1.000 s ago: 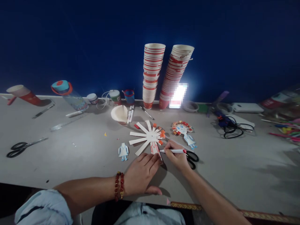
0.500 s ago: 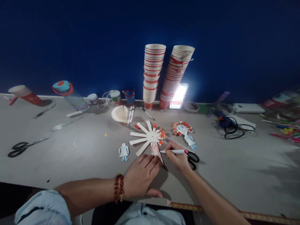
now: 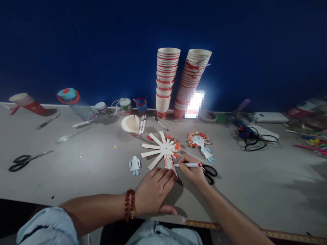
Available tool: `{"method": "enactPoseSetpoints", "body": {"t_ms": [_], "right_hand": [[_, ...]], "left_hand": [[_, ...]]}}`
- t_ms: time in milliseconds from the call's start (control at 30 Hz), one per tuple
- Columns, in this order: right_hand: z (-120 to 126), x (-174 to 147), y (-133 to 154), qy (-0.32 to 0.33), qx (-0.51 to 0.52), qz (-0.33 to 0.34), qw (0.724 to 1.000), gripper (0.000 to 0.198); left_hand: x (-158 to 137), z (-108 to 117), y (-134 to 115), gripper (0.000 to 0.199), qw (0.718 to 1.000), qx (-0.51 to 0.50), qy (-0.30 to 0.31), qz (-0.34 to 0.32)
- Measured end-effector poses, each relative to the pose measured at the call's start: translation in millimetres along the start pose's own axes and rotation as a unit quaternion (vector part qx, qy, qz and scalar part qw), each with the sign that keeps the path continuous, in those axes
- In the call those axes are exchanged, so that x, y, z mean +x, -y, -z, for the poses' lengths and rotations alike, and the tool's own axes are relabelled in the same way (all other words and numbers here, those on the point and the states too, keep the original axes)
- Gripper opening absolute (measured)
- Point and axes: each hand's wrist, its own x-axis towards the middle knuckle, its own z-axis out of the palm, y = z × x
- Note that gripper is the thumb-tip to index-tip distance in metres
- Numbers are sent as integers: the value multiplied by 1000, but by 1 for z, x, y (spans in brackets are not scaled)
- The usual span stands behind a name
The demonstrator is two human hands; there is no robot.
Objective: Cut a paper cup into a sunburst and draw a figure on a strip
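Note:
A white paper cutout (image 3: pixel 165 148) with strips radiating from its round middle lies before me. Orange bits sit on its right side, and red lines mark its wide lower strip. My left hand (image 3: pixel 154 189) lies flat with fingers stretched out, the fingertips on the end of that strip. A white marker with a red end (image 3: pixel 192 165) is pinched in my right hand (image 3: pixel 191 172), its tip at the strip's right edge. Partly under the right hand are black-handled scissors (image 3: pixel 209 172). To the left is a small paper dress figure (image 3: pixel 134 165); at upper right, a paper doll (image 3: pixel 200 144).
Two tall stacks of paper cups (image 3: pixel 167 81) stand at the back wall beside a bright blurred screen (image 3: pixel 194 104). A cut paper cup (image 3: pixel 130 125) lies behind the cutout. Further left are a water bottle (image 3: pixel 76 103) and scissors (image 3: pixel 28 159). A coiled black cable (image 3: pixel 252 137) sits right.
The marker's red end has shifted slightly left and tilts differently in my right hand. My left hand stays in place.

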Motion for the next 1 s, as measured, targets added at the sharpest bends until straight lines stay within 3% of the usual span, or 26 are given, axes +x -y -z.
{"method": "enactPoseSetpoints", "body": {"t_ms": [233,333,500,633,867,1000], "right_hand": [[2,-3,-4,-42,27,-6,999,18],[4,-4,-5,-56,36,-2,998,16],[5,-4,-4,-79,52,-10,995,9],[6,-6,-2,-75,-5,-3,997,23],[9,-12,6,12,-140,37,989,25],[7,-18,9,44,-181,23,982,18]], "left_hand": [[-1,-1,1,99,1000,-6,-7,-6],[-2,-1,2,95,999,-16,-36,-6],[-2,5,-2,72,990,-62,-98,-81],[-3,9,-7,49,979,-75,-137,-132],[-5,5,0,27,989,-40,-122,-75],[-6,5,8,20,996,-32,-83,-2]]}}
